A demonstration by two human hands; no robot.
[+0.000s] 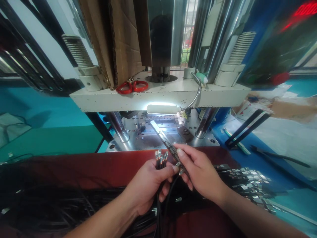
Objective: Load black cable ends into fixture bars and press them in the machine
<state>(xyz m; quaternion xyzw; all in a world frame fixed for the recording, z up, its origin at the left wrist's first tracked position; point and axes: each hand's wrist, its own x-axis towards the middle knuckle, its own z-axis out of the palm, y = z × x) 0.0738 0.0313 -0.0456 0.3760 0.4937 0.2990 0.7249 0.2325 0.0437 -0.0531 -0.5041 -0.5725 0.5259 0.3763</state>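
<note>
My left hand point(150, 180) is closed around a bundle of thin black cables point(159, 211), whose metal connectors point(160, 157) stick up above the thumb. Between finger and thumb it also steadies one more metal connector point(178, 164), close to the right hand. In my right hand point(200, 170) is a slim metal utility knife point(162, 135), gripped low on its handle and slanting up to the left toward the press. The knife's lower end lies beside that single connector; whether they touch, I cannot tell.
A press point(160, 97) stands ahead, with a lit lamp point(162, 109), red-handled scissors point(132, 87) and cardboard point(126, 43). Black cables point(61, 208) cover the left table; connector-ended cables point(250, 180) lie right. Pliers point(279, 155) rest on a blue surface.
</note>
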